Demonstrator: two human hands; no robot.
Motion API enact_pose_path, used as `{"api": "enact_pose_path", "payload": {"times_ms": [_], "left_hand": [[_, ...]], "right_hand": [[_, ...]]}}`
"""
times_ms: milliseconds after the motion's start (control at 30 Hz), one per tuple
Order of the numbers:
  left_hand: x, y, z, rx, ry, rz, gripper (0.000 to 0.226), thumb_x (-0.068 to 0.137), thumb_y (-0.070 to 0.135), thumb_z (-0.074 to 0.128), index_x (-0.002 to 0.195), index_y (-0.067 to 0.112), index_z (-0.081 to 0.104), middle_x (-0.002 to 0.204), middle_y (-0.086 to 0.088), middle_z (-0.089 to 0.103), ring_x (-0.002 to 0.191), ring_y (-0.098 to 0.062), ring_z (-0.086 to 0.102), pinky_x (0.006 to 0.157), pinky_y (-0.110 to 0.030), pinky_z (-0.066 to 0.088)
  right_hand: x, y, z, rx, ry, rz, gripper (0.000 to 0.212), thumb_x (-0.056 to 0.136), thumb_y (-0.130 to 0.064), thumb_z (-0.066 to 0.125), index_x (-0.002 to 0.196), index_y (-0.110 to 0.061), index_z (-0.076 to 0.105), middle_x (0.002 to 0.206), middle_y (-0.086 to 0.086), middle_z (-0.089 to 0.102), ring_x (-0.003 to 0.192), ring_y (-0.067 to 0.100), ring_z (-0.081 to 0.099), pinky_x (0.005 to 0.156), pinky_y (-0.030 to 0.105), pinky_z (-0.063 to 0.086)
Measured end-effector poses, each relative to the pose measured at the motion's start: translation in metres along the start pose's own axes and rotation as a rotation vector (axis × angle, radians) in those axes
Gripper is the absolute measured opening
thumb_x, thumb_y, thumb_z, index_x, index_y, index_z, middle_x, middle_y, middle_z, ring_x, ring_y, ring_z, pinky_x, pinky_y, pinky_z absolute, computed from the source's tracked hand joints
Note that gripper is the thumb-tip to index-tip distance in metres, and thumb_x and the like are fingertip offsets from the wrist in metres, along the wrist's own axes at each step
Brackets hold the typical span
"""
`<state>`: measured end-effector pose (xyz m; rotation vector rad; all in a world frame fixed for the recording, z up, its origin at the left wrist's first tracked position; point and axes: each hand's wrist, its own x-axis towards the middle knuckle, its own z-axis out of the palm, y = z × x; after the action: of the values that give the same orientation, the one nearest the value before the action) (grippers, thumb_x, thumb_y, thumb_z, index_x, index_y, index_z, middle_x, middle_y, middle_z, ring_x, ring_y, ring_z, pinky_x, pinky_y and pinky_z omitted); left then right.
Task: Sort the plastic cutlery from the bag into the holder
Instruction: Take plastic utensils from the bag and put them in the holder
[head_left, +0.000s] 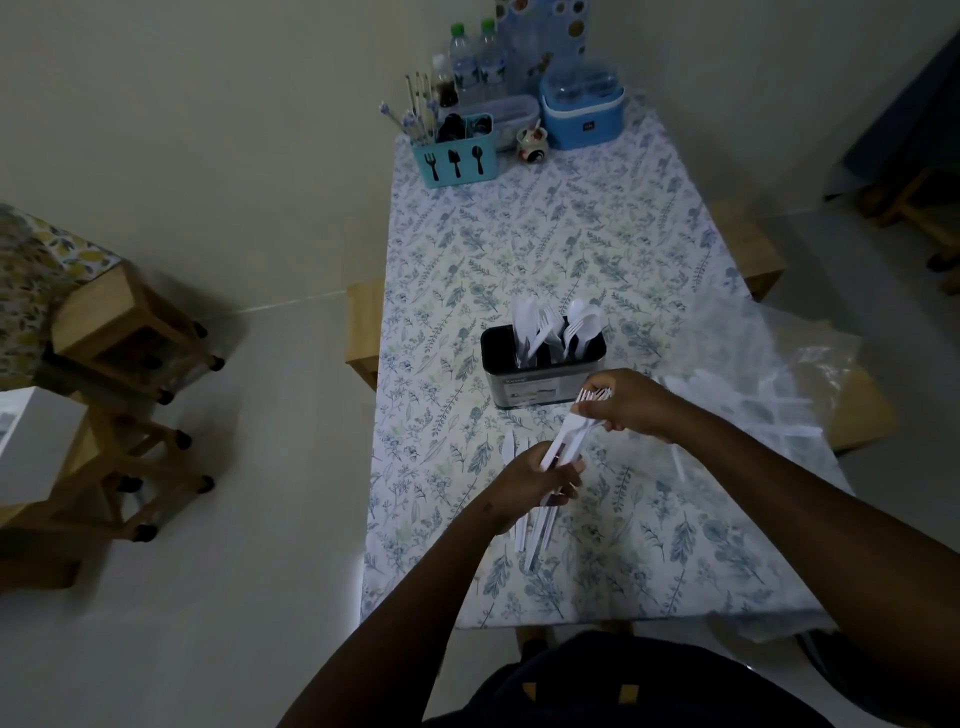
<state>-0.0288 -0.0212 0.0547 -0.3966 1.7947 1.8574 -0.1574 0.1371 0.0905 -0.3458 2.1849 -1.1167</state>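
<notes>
A bundle of white plastic cutlery (563, 441) is held between both hands over the near half of the table (571, 234). Its long axis runs on a diagonal from near-left to far-right. The head ends point away from the person, towards the holder (540, 384). At the far tip of the bundle fork tines (595, 396) show just beside the right hand (631, 405). That hand reaches in from the right with the forearm stretched across the cloth, knuckles up, fingers curled and pinching the upper ends of the pieces. The left hand (537, 480) sits lower and nearer, back of the hand up, fingers and thumb wrapped around the handles. The handle ends stick out below it towards the person, and whether they touch the cloth cannot be told. The holder stands upright just beyond the hands, a dark-rimmed box with white knives (523, 325) at its left, forks (548, 319) in the middle and spoons (586, 319) at the right, all head-up. A clear plastic bag (789, 364) lies crumpled at the right edge of the table, with more white pieces dimly visible inside. At the far end stand a blue caddy (457, 161), water bottles (478, 65) and a blue lidded box (582, 111). Wooden stools (130, 332) stand on the floor to the left.
</notes>
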Motion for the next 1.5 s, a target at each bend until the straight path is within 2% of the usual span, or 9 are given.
{"api": "enact_pose_path", "payload": {"times_ms": [167, 300, 433, 633, 767, 900, 1033, 1233, 1500], "left_hand": [[0.002, 0.015, -0.010, -0.065, 0.036, 0.027, 0.049, 0.089, 0.028, 0.070, 0.130, 0.015, 0.048, 0.111, -0.003, 0.071, 0.102, -0.019, 0.069, 0.090, -0.033, 0.053], [0.004, 0.024, -0.018, -0.122, 0.175, 0.037, 0.054, 0.085, 0.025, 0.073, 0.130, 0.012, 0.045, 0.111, -0.002, 0.068, 0.098, -0.016, 0.065, 0.084, -0.030, 0.051], [0.004, 0.025, -0.027, -0.152, 0.214, 0.045, 0.055, 0.079, 0.037, 0.075, 0.123, 0.015, 0.052, 0.112, -0.007, 0.067, 0.098, -0.018, 0.065, 0.088, -0.032, 0.051], [0.010, 0.022, -0.038, -0.116, 0.215, 0.048, 0.030, 0.092, 0.026, 0.065, 0.118, 0.015, 0.057, 0.121, -0.014, 0.065, 0.098, -0.018, 0.066, 0.087, -0.031, 0.051], [0.014, 0.021, -0.042, -0.094, 0.223, 0.040, 0.032, 0.091, 0.031, 0.066, 0.117, 0.016, 0.058, 0.119, -0.011, 0.066, 0.103, -0.020, 0.067, 0.090, -0.032, 0.051], [0.021, 0.018, -0.044, -0.087, 0.231, 0.017, 0.036, 0.089, 0.034, 0.068, 0.118, 0.016, 0.057, 0.119, -0.009, 0.067, 0.103, -0.019, 0.067, 0.086, -0.029, 0.052], [0.025, 0.016, -0.044, -0.095, 0.225, 0.008, 0.034, 0.090, 0.032, 0.067, 0.116, 0.012, 0.058, 0.118, -0.011, 0.067, 0.097, -0.017, 0.067, 0.083, -0.027, 0.051], [0.029, 0.008, -0.043, -0.107, 0.234, 0.001, 0.041, 0.084, 0.039, 0.070, 0.113, 0.013, 0.060, 0.115, -0.011, 0.068, 0.101, -0.022, 0.067, 0.085, -0.030, 0.051], [0.032, 0.008, -0.044, -0.094, 0.239, -0.009, 0.040, 0.085, 0.038, 0.069, 0.113, 0.011, 0.060, 0.114, -0.011, 0.069, 0.102, -0.023, 0.067, 0.085, -0.031, 0.051]], "right_hand": [[0.010, -0.023, -0.033, -0.060, 0.147, -0.083, 0.020, 0.082, -0.027, 0.074, 0.092, -0.012, 0.067, 0.078, 0.009, 0.066, 0.055, 0.017, 0.060, 0.052, 0.029, 0.048], [0.021, -0.045, -0.063, -0.196, 0.284, -0.172, 0.023, 0.082, -0.029, 0.074, 0.088, -0.008, 0.066, 0.077, 0.010, 0.066, 0.058, 0.017, 0.059, 0.054, 0.027, 0.044], [0.038, -0.065, -0.082, -0.289, 0.353, -0.292, 0.021, 0.082, -0.027, 0.074, 0.088, -0.009, 0.065, 0.079, 0.007, 0.063, 0.067, 0.017, 0.057, 0.055, 0.020, 0.039], [0.067, -0.084, -0.090, -0.440, 0.310, -0.446, 0.019, 0.082, -0.023, 0.074, 0.092, -0.007, 0.068, 0.090, 0.008, 0.066, 0.084, 0.018, 0.059, 0.068, 0.025, 0.039], [0.081, -0.086, -0.094, -0.517, 0.262, -0.471, 0.019, 0.084, -0.021, 0.073, 0.095, -0.006, 0.067, 0.093, 0.008, 0.064, 0.084, 0.016, 0.055, 0.067, 0.025, 0.034], [0.091, -0.086, -0.094, -0.556, 0.219, -0.489, 0.017, 0.083, -0.020, 0.073, 0.093, -0.008, 0.068, 0.092, 0.009, 0.065, 0.087, 0.021, 0.058, 0.076, 0.032, 0.045], [0.096, -0.088, -0.088, -0.596, 0.163, -0.552, 0.011, 0.082, -0.016, 0.071, 0.089, -0.009, 0.067, 0.087, 0.003, 0.062, 0.085, 0.020, 0.058, 0.074, 0.033, 0.045], [0.092, -0.073, -0.063, -0.665, 0.099, -0.631, 0.012, 0.086, -0.015, 0.066, 0.097, -0.009, 0.068, 0.096, 0.005, 0.062, 0.086, 0.018, 0.059, 0.072, 0.027, 0.043], [0.086, -0.045, -0.035, -0.716, 0.103, -0.556, 0.024, 0.091, -0.022, 0.060, 0.113, -0.013, 0.062, 0.109, 0.003, 0.062, 0.090, 0.022, 0.061, 0.066, 0.026, 0.035]]}}
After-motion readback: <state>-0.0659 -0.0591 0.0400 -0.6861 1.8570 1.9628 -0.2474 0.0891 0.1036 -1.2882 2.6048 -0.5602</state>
